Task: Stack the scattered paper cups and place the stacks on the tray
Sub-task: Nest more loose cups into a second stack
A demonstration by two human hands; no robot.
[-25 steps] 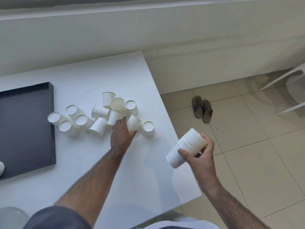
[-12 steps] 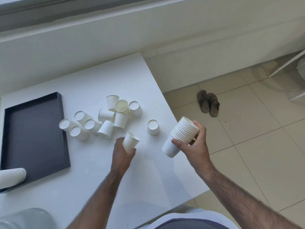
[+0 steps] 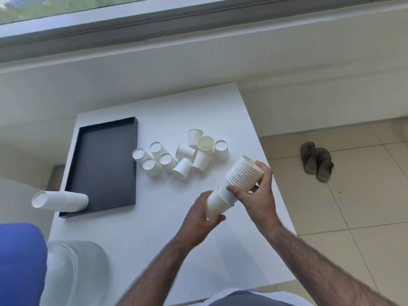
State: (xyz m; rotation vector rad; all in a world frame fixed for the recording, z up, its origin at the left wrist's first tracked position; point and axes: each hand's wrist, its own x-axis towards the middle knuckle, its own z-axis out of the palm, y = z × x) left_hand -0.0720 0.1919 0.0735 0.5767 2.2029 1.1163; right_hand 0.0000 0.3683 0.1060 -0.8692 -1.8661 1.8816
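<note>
i have my right hand wrapped around the stack of cups, thumb on the near side and fingertips curled over the rims at the far end, so it is clamped firmly and the stack is tilted up and away from me above the table. my left hand is closed around a single cup, gripping its lower end, and the mouth of that cup is pushed against the bottom of the stack, right under my right thumb; i cannot tell how far it has slid on. beyond my left fingers, well apart from them, a loose pile of cups lies on the table, most tipped on their sides and touching each other, one or two standing with the mouth up. farther to the left of my left fingers sits the dark tray, and a second stack lies on its side across the tray's near left corner, its bottom end sticking out past the rim. out past my right knuckles, on the tiled floor, there is a pair of sandals side by side.
</note>
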